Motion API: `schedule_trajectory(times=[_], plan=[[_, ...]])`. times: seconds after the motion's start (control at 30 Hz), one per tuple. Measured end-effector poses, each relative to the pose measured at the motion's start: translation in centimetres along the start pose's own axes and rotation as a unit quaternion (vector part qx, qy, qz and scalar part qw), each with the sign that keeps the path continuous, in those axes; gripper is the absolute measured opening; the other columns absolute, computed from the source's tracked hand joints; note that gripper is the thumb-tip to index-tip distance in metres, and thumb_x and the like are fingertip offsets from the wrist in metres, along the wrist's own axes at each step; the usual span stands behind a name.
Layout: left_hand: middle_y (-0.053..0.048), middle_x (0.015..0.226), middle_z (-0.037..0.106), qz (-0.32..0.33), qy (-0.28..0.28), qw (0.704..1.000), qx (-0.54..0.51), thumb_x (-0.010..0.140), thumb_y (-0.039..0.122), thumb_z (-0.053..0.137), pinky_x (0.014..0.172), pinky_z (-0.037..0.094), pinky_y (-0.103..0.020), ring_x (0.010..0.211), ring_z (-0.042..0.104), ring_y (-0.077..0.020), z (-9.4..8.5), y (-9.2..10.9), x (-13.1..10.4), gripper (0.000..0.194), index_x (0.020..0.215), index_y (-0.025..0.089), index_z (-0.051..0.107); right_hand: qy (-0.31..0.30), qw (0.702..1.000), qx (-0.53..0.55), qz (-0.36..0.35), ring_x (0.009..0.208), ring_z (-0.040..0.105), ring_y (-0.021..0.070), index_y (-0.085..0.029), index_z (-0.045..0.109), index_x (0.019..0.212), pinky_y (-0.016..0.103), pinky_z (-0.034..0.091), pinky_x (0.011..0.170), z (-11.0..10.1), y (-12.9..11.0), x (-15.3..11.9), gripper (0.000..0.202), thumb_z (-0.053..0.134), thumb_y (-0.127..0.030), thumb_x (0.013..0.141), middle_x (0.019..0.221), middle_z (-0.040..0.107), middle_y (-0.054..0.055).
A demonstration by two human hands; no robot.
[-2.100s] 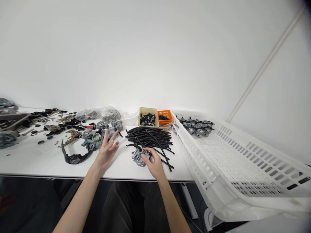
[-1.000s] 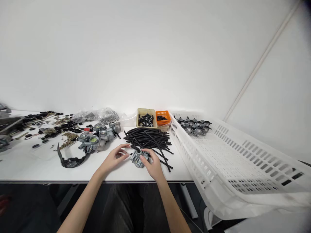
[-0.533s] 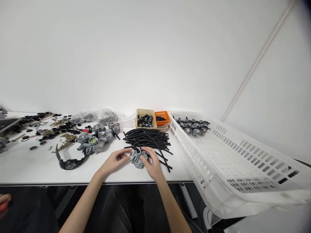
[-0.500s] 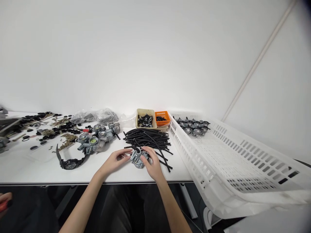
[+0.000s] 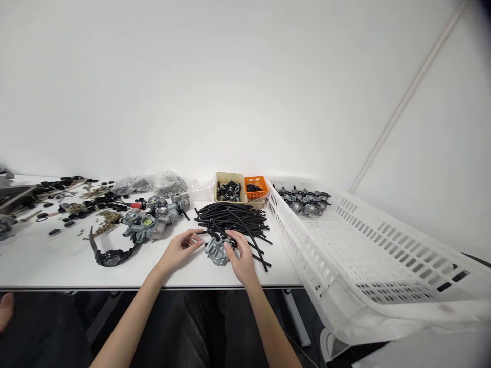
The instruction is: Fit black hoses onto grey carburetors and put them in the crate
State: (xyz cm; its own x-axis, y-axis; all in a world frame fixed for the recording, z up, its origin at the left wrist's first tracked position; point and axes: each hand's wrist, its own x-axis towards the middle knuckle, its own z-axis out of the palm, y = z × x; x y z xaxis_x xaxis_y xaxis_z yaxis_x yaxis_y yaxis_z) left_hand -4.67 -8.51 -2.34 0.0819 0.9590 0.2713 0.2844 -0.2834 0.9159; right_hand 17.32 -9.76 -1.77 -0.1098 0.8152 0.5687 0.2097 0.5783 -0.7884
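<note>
On the white table in front of me rests a small grey metal carburetor, with a curved black hose along its upper side. My right hand grips its right side, thumb on the near face and fingers round the back. Just left of the carburetor is my left hand, its thumb and fingers apart. Its fingertips are close to the hose's left end; whether they touch it I cannot tell. Behind both hands lies a pile of straight black hoses.
A large white crate stands at right, holding several carburetors. Behind the hoses are a cream bin and an orange basket of small parts. More carburetors, a black watch and scattered parts lie left. Another person's hand shows lower left.
My left hand has drawn slightly left, off the carburetor's side. My right hand still grips the carburetor. The other person's hand at lower left has shifted, and its red object is out of sight.
</note>
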Motion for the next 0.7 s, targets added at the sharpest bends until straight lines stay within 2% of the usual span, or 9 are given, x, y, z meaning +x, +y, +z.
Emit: schedule_trajectory(times=[0.07, 0.13, 0.2, 0.3, 0.4, 0.7], plan=[[-0.007, 0.105, 0.066, 0.005, 0.066, 0.997, -0.032, 0.075, 0.039, 0.069, 0.052, 0.041, -0.023, 0.051, 0.045, -0.0055, -0.3, 0.0, 0.0, 0.061, 0.131, 0.024, 0.050, 0.013, 1.000, 0.004, 0.013, 0.114, 0.055, 0.0220, -0.025, 0.060, 0.119, 0.037, 0.045, 0.098, 0.0, 0.2, -0.1, 0.032, 0.055, -0.031, 0.088, 0.122, 0.058, 0.009], [-0.010, 0.126, 0.058, 0.012, 0.122, 0.988, -0.092, 0.073, 0.033, 0.072, 0.046, 0.037, -0.020, 0.045, 0.036, -0.0008, -0.7, 0.1, 0.1, 0.079, 0.142, 0.035, 0.033, 0.017, 1.000, 0.007, 0.021, 0.115, 0.054, 0.0224, -0.025, 0.059, 0.120, 0.037, 0.045, 0.097, 0.0, 0.4, -0.1, 0.033, 0.054, -0.032, 0.088, 0.122, 0.058, 0.008], [-0.012, 0.142, 0.045, 0.022, 0.150, 0.973, -0.173, 0.070, 0.026, 0.074, 0.046, 0.037, -0.019, 0.046, 0.036, 0.0011, -1.1, 0.3, 0.1, 0.095, 0.145, 0.044, 0.019, 0.016, 0.999, 0.012, 0.028, 0.115, 0.054, 0.0226, -0.025, 0.059, 0.120, 0.037, 0.045, 0.097, 0.1, 0.5, -0.1, 0.033, 0.054, -0.032, 0.088, 0.123, 0.059, 0.008], [-0.013, 0.151, 0.030, 0.020, 0.162, 0.942, -0.292, 0.065, 0.015, 0.075, 0.045, 0.035, -0.016, 0.050, 0.039, 0.0019, -1.6, 0.8, 0.0, 0.107, 0.143, 0.050, 0.011, 0.013, 0.999, 0.028, 0.031, 0.114, 0.056, 0.0224, -0.025, 0.059, 0.119, 0.036, 0.046, 0.096, 0.2, 0.7, -0.1, 0.032, 0.053, -0.033, 0.088, 0.122, 0.060, 0.008], [-0.013, 0.153, 0.026, 0.009, 0.156, 0.924, -0.350, 0.063, 0.008, 0.072, 0.042, 0.031, -0.014, 0.049, 0.033, 0.0033, -1.8, 1.3, -0.1, 0.108, 0.142, 0.053, 0.013, 0.009, 0.998, 0.047, 0.033, 0.111, 0.058, 0.0222, -0.024, 0.060, 0.118, 0.036, 0.047, 0.094, 0.2, 0.8, -0.1, 0.032, 0.053, -0.034, 0.089, 0.117, 0.064, 0.008], [-0.010, 0.153, 0.028, 0.006, 0.150, 0.930, -0.337, 0.067, 0.009, 0.067, 0.043, 0.032, -0.014, 0.048, 0.030, 0.0022, -1.8, 1.6, -0.3, 0.102, 0.142, 0.053, 0.013, 0.022, 0.997, 0.063, 0.036, 0.109, 0.058, 0.0228, -0.023, 0.058, 0.118, 0.040, 0.046, 0.094, 0.2, 0.9, -0.1, 0.033, 0.054, -0.033, 0.088, 0.116, 0.063, 0.009]])
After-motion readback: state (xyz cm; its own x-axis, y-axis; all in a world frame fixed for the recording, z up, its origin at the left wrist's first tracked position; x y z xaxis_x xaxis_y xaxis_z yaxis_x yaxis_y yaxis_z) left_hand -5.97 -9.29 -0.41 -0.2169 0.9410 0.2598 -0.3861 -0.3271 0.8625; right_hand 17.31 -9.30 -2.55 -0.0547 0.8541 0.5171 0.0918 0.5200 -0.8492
